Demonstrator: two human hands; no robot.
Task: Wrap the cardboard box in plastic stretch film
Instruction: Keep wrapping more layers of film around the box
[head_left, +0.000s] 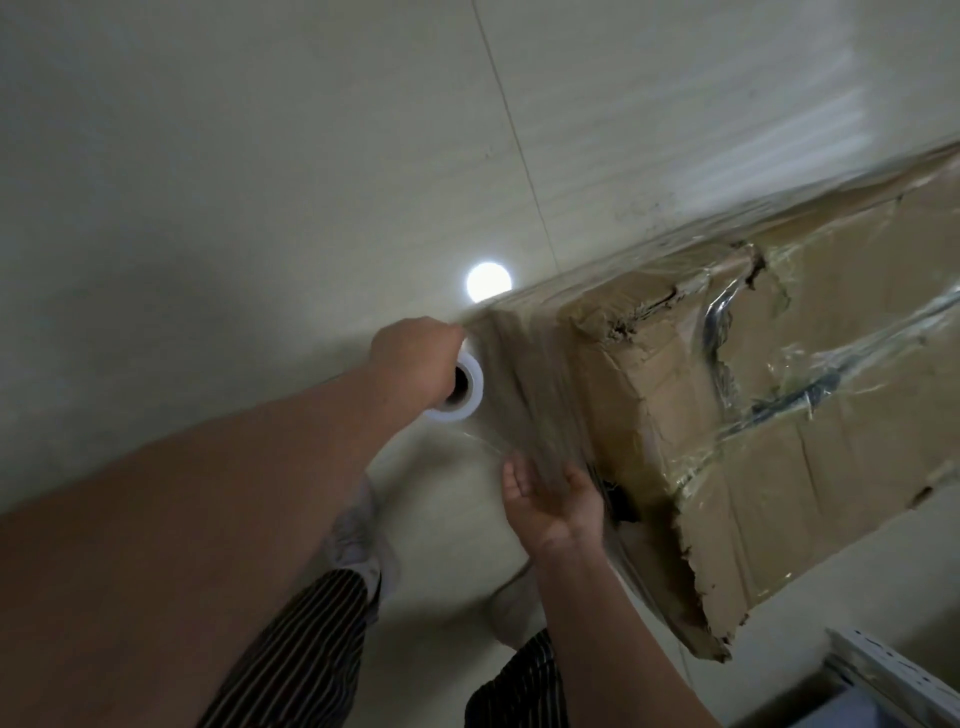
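Right below the camera, dark striped trousers (311, 639) frame the scene. Just beyond them the right hand (556, 499) lies palm-up with relaxed, spread fingers, holding nothing and touching the underside of a stretched sheet of clear plastic film (524, 374).

Up and to the left of it, the left hand (415, 353) is clenched on the top of a small white roll of stretch film (467, 384). Whether its fingers reach into the core cannot be told.

From that roll the sheet runs to the right, onto the near end of the long, battered brown cardboard box (831, 467). The box lies on the pale tiled floor (260, 156), to the right of both hands, with several glossy bands of film already across it. Past the left hand, a round lamp reflection (488, 281) shines on the tiles.

The film looks thin, clingy and quick to bunch, so it is probably best kept taut from the roll and smoothed with a flat palm, not pinched. The box seems bulky, with torn, soft corners that could crush or snag the film. To turn it, a hold on its firmer long edges would likely serve better.
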